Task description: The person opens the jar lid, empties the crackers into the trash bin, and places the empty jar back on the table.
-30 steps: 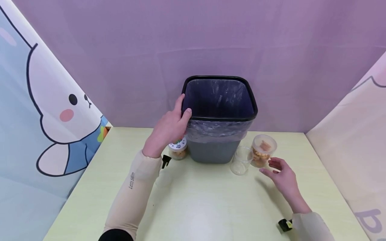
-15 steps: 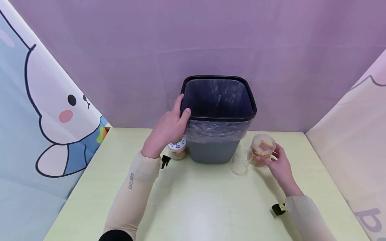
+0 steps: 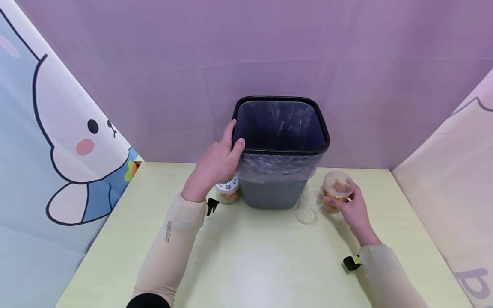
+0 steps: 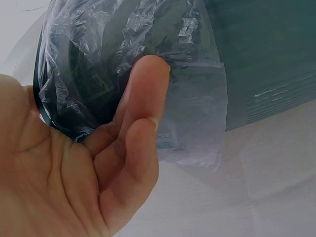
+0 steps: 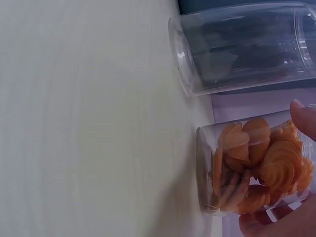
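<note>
The right hand (image 3: 356,211) grips the jar of swirled orange cookies (image 3: 339,176), upright over the table's right half, though some of its fingers are hidden behind the jar and the right wrist view crops both at its edge. Whether a lid tops that jar, or its base touches the table, is hard to tell. Just beside it stands a see-through container (image 3: 306,210). The left hand (image 3: 216,164) pinches the rim of the grey bin (image 3: 271,192), its fingers curled outside against the plastic liner (image 3: 279,167); it partly covers another jar (image 3: 228,193) (print on the lid, too small to read). The bin's dark inside hides its bottom. All stand on a pale yellowish table (image 3: 246,252), backed by a purple cloth (image 3: 173,85), with a rabbit-printed panel (image 3: 73,158) left and a pale panel (image 3: 443,192) right.
</note>
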Available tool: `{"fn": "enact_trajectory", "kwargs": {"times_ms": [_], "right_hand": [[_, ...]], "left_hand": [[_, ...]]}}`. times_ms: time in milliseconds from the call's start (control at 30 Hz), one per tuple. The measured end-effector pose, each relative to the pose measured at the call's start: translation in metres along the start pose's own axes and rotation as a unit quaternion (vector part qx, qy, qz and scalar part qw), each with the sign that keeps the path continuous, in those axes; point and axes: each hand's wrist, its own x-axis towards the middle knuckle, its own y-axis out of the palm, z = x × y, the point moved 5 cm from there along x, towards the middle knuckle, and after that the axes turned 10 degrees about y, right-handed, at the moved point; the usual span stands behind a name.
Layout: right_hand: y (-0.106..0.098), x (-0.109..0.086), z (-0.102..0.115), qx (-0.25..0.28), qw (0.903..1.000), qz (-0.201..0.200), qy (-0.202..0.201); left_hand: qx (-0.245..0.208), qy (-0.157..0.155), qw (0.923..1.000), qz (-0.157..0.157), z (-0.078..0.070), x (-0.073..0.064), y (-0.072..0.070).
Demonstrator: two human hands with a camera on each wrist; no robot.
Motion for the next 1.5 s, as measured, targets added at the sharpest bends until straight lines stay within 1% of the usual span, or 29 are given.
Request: {"fn": "enact_trajectory", "kwargs": {"times_ms": [167, 400, 667, 967, 1133, 1267, 1400, 1500], "right_hand": [[-0.001, -0.006, -0.002, 0.016, 0.9998, 0.008, 0.004], [-0.01, -0.02, -0.006, 0.0, 1.0, -0.004, -0.006], [-0.022, -0.04, -0.003, -0.012, 0.9999, -0.011, 0.0], [-0.033, -0.063, 0.007, -0.02, 0.9993, -0.017, -0.025], [-0.031, -0.078, 0.005, -0.032, 0.9989, -0.01, -0.033], [-0.027, -0.094, 0.002, -0.054, 0.9974, -0.006, -0.048], [-0.022, -0.108, 0.0, -0.067, 0.9962, 0.018, -0.053], [-0.018, -0.116, 0.002, -0.068, 0.9952, 0.042, -0.057]], "left_hand": [[-0.005, 0.003, 1.0, -0.004, 0.001, 0.0, 0.0], [-0.004, 0.006, 1.0, -0.006, 0.002, 0.001, 0.0], [-0.006, 0.012, 0.9999, -0.005, 0.0, 0.003, 0.002], [-0.012, 0.013, 0.9998, -0.011, 0.001, 0.001, 0.001], [-0.007, 0.011, 0.9999, -0.009, 0.0, 0.0, -0.001], [-0.001, 0.012, 0.9999, -0.007, 0.0, 0.0, 0.0], [0.001, 0.011, 0.9999, -0.008, 0.0, 0.0, 0.0], [-0.001, 0.01, 0.9999, -0.008, -0.001, 0.0, 0.0]]}}
